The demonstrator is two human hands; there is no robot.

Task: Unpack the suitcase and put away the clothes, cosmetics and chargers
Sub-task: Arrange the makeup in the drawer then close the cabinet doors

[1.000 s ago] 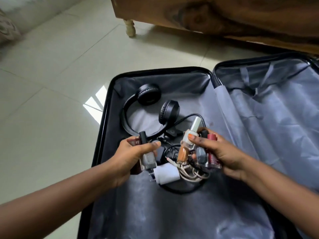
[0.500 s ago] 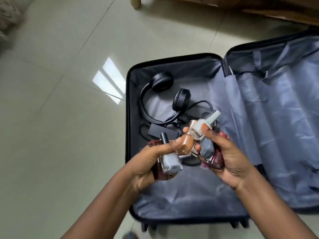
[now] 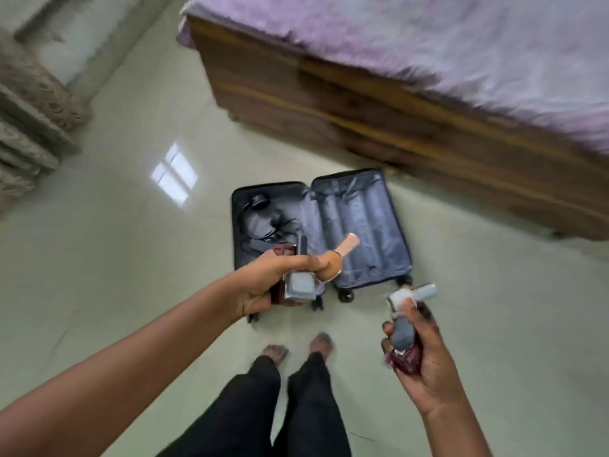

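Head view: left hand (image 3: 263, 285) grips nail-polish bottles (image 3: 298, 286); right hand (image 3: 425, 354) clutches more cosmetics (image 3: 403, 328). Beyond the left hand, the open suitcase (image 3: 362, 225) holds only headphones (image 3: 257, 206) and charger cables (image 3: 263, 240); clothes appear gone, chargers remain.

I'm looking down into a bedroom in a home. A wooden bed frame (image 3: 379, 127) with a fluffy lilac bedspread (image 3: 445, 44) fills the upper right. Pale glossy floor tiles (image 3: 99, 258) reflect a window. Patterned curtain fabric (image 3: 29, 127) hangs at left, and an open suitcase (image 3: 362, 225) lies on the floor.
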